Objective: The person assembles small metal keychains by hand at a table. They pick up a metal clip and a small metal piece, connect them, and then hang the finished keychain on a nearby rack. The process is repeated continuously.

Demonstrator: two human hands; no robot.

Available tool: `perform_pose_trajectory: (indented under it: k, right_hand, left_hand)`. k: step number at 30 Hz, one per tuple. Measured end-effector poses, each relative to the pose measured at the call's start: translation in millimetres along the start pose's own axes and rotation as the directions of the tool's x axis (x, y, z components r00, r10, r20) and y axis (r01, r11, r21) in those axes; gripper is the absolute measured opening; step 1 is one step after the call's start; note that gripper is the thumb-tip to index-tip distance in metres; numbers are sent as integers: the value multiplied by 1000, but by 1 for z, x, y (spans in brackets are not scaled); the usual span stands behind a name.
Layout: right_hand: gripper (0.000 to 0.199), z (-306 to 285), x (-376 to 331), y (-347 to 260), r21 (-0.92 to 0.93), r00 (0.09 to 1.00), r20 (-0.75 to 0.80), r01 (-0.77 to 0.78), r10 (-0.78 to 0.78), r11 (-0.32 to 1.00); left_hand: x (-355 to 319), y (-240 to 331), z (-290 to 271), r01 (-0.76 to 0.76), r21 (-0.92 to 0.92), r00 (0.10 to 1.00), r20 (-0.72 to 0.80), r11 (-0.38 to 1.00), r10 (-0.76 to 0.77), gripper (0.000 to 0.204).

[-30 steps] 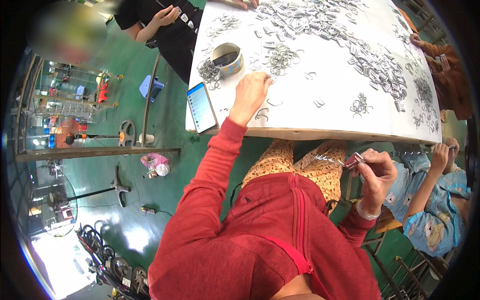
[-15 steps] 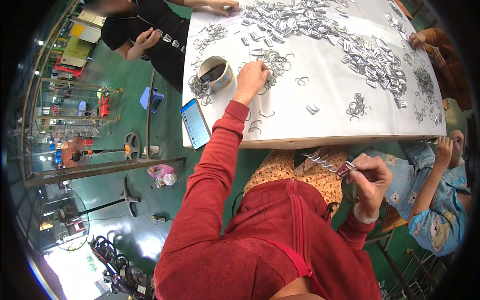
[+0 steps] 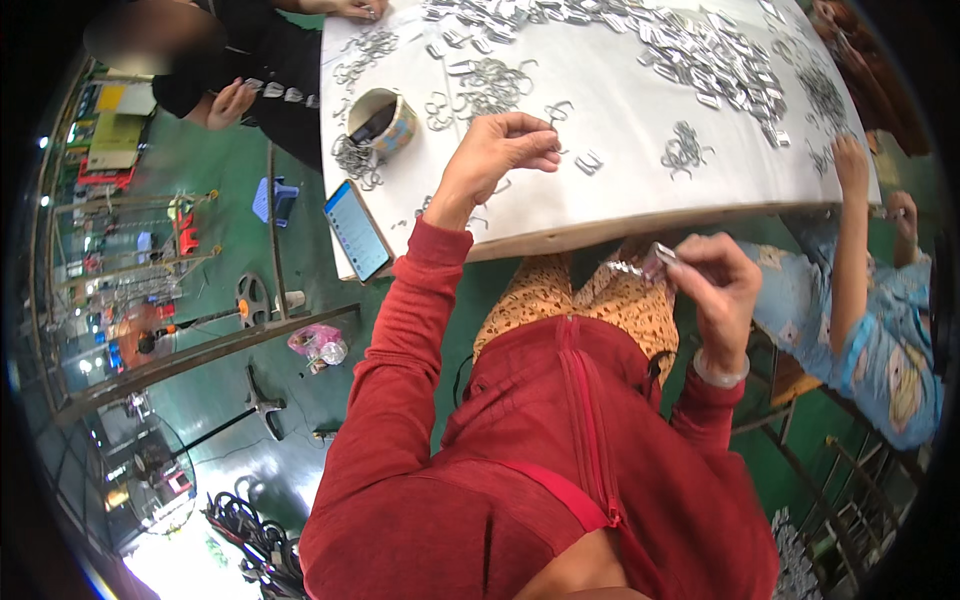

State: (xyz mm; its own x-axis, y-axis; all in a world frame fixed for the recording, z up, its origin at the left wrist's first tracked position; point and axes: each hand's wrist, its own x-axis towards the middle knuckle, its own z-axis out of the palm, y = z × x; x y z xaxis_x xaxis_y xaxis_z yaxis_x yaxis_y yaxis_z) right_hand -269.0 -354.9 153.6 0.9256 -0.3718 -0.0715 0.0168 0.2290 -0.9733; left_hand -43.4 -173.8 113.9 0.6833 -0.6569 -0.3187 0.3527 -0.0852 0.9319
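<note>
My left hand [image 3: 500, 155] is over the near part of the white-covered table [image 3: 590, 205], thumb and fingers pinched together. Whatever it holds, if anything, is too small to make out. Just beyond its fingertips lies a bent wire hook [image 3: 560, 110], and a pile of similar wire hooks [image 3: 495, 88] is farther back. A single metal clip [image 3: 588, 162] rests right of the hand. In front of the table edge, my right hand [image 3: 720, 285] grips a shiny metal clip [image 3: 664, 254] between thumb and fingers. A short row of metal pieces [image 3: 625, 268] trails left from it, above my lap.
A phone [image 3: 357, 230] lies at the table's left corner, near a round tub [image 3: 383, 122] with a dark object inside. Many metal clips [image 3: 700, 60] are heaped at the back. More wire hooks [image 3: 684, 150] lie to the right. Other people sit at the left and right [image 3: 850, 290].
My left hand has come away from the pile of wire hooks, toward me and rightward. My right hand still grips the clip. The whole view has shifted, and the right-hand neighbour's arm is now raised to the table.
</note>
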Motion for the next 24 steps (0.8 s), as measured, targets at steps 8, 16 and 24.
perform_pose_trajectory:
  k: [8,16,24]
  right_hand:
    - [9,3,-1,17,50,996,-88,12,-7,999]
    - [10,11,-11,17,-99,983,-167,53,-69,994]
    - [16,-11,10,-2,-190,999,-18,24,-28,981]
  left_hand:
    - [-57,-3,83,-185,-37,940,284,982,187,12]
    - [-72,-12,103,-387,328,922,171,862,348,13]
    - [-70,-28,100,-452,183,883,230,873,409,15]
